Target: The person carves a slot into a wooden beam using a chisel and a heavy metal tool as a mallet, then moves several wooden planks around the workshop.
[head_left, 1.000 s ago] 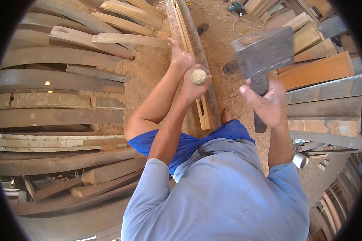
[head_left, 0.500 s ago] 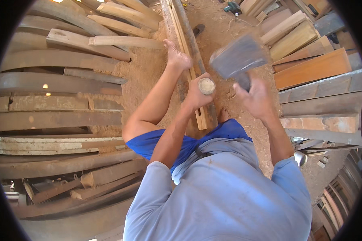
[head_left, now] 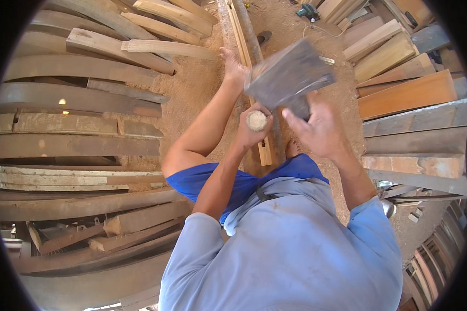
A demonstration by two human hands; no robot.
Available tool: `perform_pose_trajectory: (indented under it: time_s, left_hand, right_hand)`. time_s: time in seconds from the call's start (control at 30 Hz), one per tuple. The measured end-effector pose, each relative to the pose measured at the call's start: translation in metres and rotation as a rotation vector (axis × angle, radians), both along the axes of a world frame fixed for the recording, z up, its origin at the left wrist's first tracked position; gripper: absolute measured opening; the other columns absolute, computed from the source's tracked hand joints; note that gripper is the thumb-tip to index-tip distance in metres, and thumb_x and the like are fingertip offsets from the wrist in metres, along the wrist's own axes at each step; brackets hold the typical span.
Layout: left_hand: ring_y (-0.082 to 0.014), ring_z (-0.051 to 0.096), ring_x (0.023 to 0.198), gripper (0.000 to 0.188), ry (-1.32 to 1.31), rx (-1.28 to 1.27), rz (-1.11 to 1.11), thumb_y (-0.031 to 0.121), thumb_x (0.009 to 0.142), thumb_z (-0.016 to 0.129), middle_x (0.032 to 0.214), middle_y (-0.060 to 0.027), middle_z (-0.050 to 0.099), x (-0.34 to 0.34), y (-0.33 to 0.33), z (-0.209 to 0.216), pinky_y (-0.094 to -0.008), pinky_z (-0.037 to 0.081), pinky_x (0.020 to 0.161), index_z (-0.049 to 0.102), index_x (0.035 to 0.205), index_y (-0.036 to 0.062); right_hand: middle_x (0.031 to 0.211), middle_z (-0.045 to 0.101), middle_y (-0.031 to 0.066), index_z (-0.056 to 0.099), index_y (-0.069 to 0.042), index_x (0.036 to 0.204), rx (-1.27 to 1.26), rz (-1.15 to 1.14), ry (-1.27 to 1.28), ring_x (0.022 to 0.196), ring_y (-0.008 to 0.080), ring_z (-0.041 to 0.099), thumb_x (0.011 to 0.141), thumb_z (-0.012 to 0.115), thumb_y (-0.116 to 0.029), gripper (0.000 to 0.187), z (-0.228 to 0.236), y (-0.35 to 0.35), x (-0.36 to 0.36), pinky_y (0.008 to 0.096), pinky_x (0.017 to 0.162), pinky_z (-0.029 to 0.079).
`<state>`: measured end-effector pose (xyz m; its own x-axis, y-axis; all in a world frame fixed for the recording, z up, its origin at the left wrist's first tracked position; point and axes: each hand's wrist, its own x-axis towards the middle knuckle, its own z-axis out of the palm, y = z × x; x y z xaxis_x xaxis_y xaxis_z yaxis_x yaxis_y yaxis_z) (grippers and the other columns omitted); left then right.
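Over slotted wood, mallet blurred; round-topped handle mostly hidden.

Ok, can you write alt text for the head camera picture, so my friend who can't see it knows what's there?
A person holds a dark, broad-headed mallet, blurred, in the right grip, close to the pale, round end of an object in the left grip. A long, slotted wooden piece lies beneath, and stacked timber lines both sides.

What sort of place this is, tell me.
Most likely a woodworking shop: planks piled on both sides, sawdust-strewn ground, and a dark, block-headed mallet in the right hand.
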<state>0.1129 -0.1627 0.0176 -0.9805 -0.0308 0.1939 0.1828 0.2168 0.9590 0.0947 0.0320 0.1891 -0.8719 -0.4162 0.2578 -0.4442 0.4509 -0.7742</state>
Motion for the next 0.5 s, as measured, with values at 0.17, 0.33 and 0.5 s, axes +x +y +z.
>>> perform_pose_trajectory:
  time_s: [0.17, 0.33, 0.5]
  left_hand:
    - [-0.0157, 0.068, 0.092, 0.026, 0.004, -0.065, -0.007, 0.005, 0.082, 0.074, 0.098, -0.0111, 0.074, -0.009, -0.002, 0.002, -0.0304, 0.053, 0.083, 0.068, 0.106, 0.0003]
    - [-0.0143, 0.067, 0.085, 0.026, 0.04, -0.029, 0.005, 0.006, 0.08, 0.074, 0.092, -0.0087, 0.073, -0.005, 0.009, -0.002, -0.03, 0.053, 0.076, 0.067, 0.105, 0.0005]
    - [-0.0131, 0.065, 0.079, 0.018, 0.07, 0.076, 0.031, 0.007, 0.081, 0.074, 0.086, -0.0064, 0.071, -0.027, 0.004, 0.0, -0.0296, 0.053, 0.073, 0.067, 0.097, 0.0016]
  right_hand:
    - [0.083, 0.068, 0.0261, 0.063, 0.0, 0.106, -0.22, 0.086, 0.242, 0.08, 0.043, 0.069, 0.082, 0.074, -0.015, 0.031, -0.01, -0.007, -0.017, 0.049, 0.069, 0.053]
    - [0.084, 0.067, 0.0196, 0.065, 0.002, 0.112, 0.569, 0.115, -0.149, 0.078, 0.0291, 0.065, 0.082, 0.072, -0.013, 0.034, -0.034, 0.017, -0.013, 0.0408, 0.075, 0.053]
    - [0.082, 0.067, 0.0153, 0.064, 0.003, 0.11, -0.024, 0.043, -0.194, 0.074, 0.0228, 0.064, 0.083, 0.073, -0.015, 0.034, -0.036, 0.011, 0.005, 0.0388, 0.073, 0.052]
